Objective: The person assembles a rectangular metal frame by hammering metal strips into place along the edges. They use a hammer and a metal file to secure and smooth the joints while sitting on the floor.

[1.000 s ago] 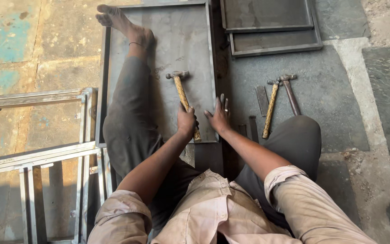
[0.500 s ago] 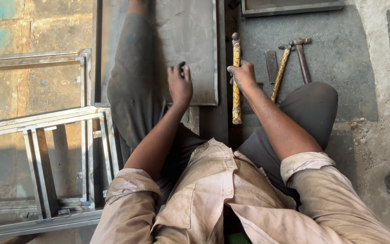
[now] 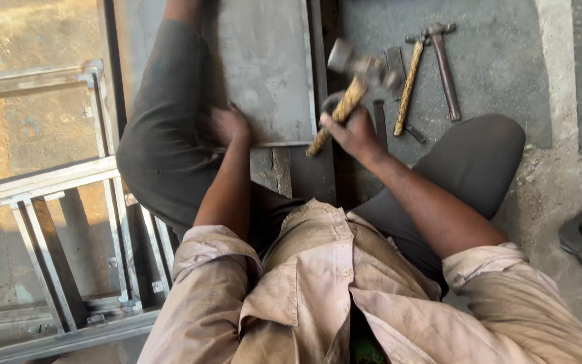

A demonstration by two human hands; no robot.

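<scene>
Rough concrete floor point(image 3: 506, 67) spreads under you, grey to your right and stained ochre to your left, where a welded frame of metal bars point(image 3: 55, 182) lies beside your outstretched leg. Across your lap and over that leg sits the flat grey metal sheet point(image 3: 264, 74), its near edge just ahead of your left hand point(image 3: 227, 125). That hand rests palm down at the sheet's near left corner, fingers loosely curled against the metal and gripping nothing; half a second ago it lay flatter and a little further onto the sheet. Your right hand point(image 3: 351, 131) is closed tight around the lower part of the yellow-wrapped handle of the hammer point(image 3: 348, 87), which now tilts up and away from you, its steel head blurred above the dark strip just beside the sheet's right edge. Half a second ago the same hammer stood nearly straight along that strip with the head far from you, and a second ago it lay on the sheet under your left hand. Beyond your right hand, on the bare floor, a second yellow-handled hammer point(image 3: 409, 84) and a dark-handled hammer point(image 3: 444, 67) lie side by side, as before, with a small flat metal piece point(image 3: 395, 61) just beside them.
</scene>
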